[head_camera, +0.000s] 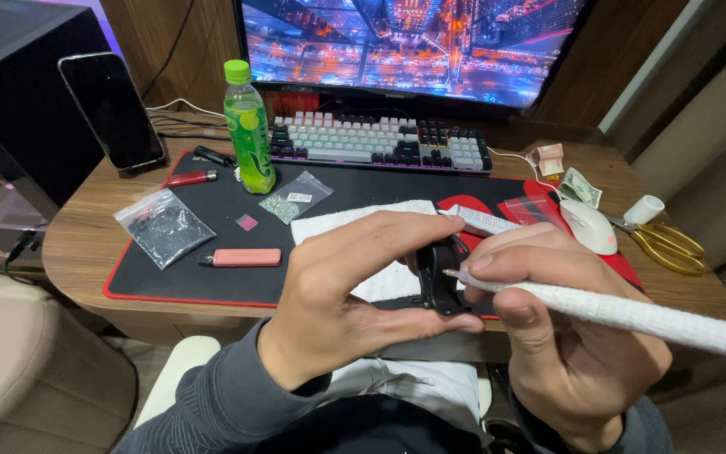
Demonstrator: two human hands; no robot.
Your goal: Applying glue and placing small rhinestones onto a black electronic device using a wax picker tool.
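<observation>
Well off beyond my left knuckles, a dark smartphone point(113, 109) leans upright at the desk's back corner, and nearer to them lie a clear zip bag of dark bits point(164, 225), a red lighter point(192, 177), a slim pink stick-shaped device point(240, 257) and a tiny pink square chip point(247, 222) on the black desk mat with red edging point(212, 286). Past my left fingertips stand a green plastic bottle with a green cap point(249, 126) and a smaller clear bag of pale bits point(295, 197), with a grey-and-white keyboard point(380, 143) behind them. My left hand point(355, 294) is curled shut, thumb below and fingers above, pinching a small black plastic clip-like part point(439, 277) over a folded white cloth point(363, 231). My right hand point(565, 328) is closed in a pen grip around a long white fabric-wrapped tool point(632, 315), and its fine metal tip touches the black part just beside my left thumb. Beyond my right knuckles sit a white computer mouse point(591, 227), folded banknotes point(580, 185), a small clear bag on the mat, and gold-handled scissors point(670, 244) farthest right.
</observation>
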